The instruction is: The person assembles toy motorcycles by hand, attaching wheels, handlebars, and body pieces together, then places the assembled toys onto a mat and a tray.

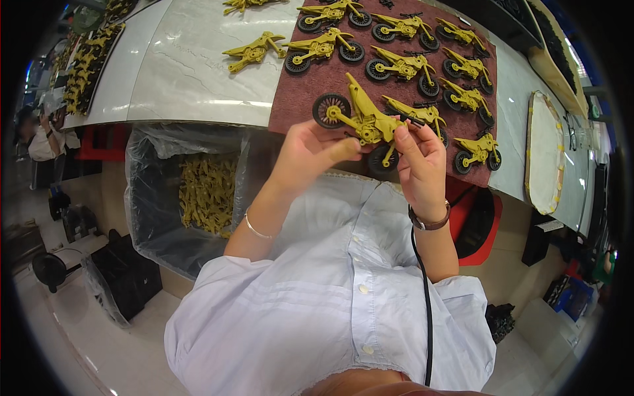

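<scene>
Between my two hands, just off the front edge of the mat, is a yellow toy motorcycle [370, 122] with black wheels, tilted with its seat end up. My left hand [316, 148] grips it low on the body, near the spoked wheel at its left. At its other end, my right hand [422, 152] pinches the part by the fork and handlebar; the fingertips hide the exact spot. Behind it, partly covered by my right hand, another toy motorcycle [416, 113] rests on the dark red mat [297, 99].
Several similar toy motorcycles [403, 64] stand in rows on the mat. A wheelless yellow body [254, 51] lies on the pale tabletop [191, 72]. Below the table's left edge, a plastic-lined bin [152, 198] holds many yellow parts [208, 195]. A white tray [545, 152] lies at right.
</scene>
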Demonstrator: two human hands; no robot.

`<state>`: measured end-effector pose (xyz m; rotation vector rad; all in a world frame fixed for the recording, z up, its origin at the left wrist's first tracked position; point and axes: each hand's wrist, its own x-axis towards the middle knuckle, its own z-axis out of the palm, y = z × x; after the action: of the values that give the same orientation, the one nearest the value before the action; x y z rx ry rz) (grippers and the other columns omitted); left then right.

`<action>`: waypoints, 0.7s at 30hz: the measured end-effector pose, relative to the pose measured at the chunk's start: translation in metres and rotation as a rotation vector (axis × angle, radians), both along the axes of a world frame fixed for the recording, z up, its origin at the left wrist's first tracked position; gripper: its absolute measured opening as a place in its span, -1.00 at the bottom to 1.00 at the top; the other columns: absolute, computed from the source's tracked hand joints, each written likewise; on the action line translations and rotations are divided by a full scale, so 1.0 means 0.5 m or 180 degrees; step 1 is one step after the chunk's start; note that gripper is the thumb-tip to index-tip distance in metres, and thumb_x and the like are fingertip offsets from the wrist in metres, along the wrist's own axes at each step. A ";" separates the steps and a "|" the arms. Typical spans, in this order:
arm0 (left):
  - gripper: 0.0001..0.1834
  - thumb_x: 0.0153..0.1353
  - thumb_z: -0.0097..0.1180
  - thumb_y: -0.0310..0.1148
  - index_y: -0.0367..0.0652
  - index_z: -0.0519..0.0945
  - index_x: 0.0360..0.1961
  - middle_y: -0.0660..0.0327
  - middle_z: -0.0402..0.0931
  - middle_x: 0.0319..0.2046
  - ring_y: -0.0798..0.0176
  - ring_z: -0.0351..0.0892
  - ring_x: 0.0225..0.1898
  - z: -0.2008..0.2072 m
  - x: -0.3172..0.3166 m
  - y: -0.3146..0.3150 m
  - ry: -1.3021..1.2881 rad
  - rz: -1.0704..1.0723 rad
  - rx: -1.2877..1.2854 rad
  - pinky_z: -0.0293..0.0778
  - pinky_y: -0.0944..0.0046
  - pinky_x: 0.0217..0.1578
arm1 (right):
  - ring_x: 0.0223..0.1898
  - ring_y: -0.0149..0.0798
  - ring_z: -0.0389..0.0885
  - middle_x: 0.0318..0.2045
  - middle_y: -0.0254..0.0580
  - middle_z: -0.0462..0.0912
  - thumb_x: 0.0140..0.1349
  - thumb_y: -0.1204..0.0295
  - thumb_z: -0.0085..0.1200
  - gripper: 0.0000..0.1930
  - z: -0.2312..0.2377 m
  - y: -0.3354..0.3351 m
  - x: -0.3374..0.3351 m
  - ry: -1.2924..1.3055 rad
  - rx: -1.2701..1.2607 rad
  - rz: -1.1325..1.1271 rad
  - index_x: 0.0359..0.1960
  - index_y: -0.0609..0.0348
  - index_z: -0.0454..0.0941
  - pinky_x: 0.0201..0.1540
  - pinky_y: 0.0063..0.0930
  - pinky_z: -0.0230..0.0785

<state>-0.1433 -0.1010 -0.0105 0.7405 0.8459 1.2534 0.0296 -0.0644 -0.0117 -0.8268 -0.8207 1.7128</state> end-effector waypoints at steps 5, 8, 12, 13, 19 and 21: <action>-0.84 0.05 0.17 -0.54 -0.38 0.56 -0.32 0.18 0.57 -0.39 0.42 0.53 -0.33 -0.013 0.018 -0.009 0.0514 0.0354 -0.0040 0.47 0.45 -0.33 | -0.31 -0.49 0.49 -0.28 -0.27 0.54 0.13 0.56 0.08 -0.76 -0.009 -0.008 0.012 0.0159 -0.0098 0.0282 -0.16 0.34 0.42 -0.27 -0.67 0.37; -0.87 0.05 0.18 -0.52 -0.39 0.59 -0.38 0.20 0.58 -0.45 0.47 0.51 -0.42 -0.015 0.017 -0.014 0.0697 0.0414 0.0096 0.42 0.51 -0.40 | -0.30 -0.49 0.50 -0.27 -0.26 0.53 0.12 0.59 0.07 -0.75 0.004 -0.010 0.019 -0.0024 0.0014 0.0562 -0.14 0.36 0.41 -0.27 -0.65 0.39; -0.83 0.07 0.17 -0.50 -0.40 0.58 -0.33 0.18 0.58 -0.43 0.44 0.52 -0.42 -0.025 0.005 -0.012 0.0651 0.0150 0.0158 0.45 0.47 -0.39 | -0.27 -0.48 0.51 -0.26 -0.25 0.53 0.13 0.60 0.06 -0.74 0.002 -0.020 0.017 -0.0277 0.0500 0.0504 -0.13 0.37 0.41 -0.23 -0.63 0.41; -0.83 0.07 0.17 -0.50 -0.40 0.58 -0.32 0.17 0.58 -0.42 0.43 0.53 -0.41 -0.026 0.003 -0.011 0.0563 0.0057 0.0089 0.48 0.45 -0.37 | -0.27 -0.48 0.51 -0.26 -0.25 0.53 0.13 0.60 0.06 -0.74 -0.001 -0.022 0.016 -0.0279 0.0499 0.0499 -0.13 0.37 0.41 -0.23 -0.63 0.41; -0.77 0.07 0.16 -0.50 -0.38 0.54 -0.23 0.15 0.56 -0.33 0.36 0.55 -0.33 0.010 -0.005 0.011 -0.0093 0.0320 -0.0143 0.53 0.35 -0.24 | -0.29 -0.48 0.51 -0.29 -0.24 0.54 0.14 0.59 0.05 -0.72 -0.019 -0.022 0.021 -0.0249 0.0326 0.0339 -0.11 0.38 0.39 -0.23 -0.62 0.40; -0.75 0.06 0.17 -0.51 -0.37 0.53 -0.21 0.16 0.56 -0.32 0.37 0.54 -0.31 0.017 -0.008 0.017 -0.0004 0.0422 -0.0036 0.53 0.36 -0.25 | -0.30 -0.48 0.51 -0.29 -0.25 0.54 0.13 0.59 0.05 -0.71 -0.016 -0.026 0.017 -0.0225 0.0303 0.0297 -0.10 0.39 0.38 -0.23 -0.62 0.40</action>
<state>-0.1475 -0.0924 -0.0022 0.6833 0.9126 1.3655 0.0383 -0.0774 -0.0198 -0.7989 -0.9948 1.7197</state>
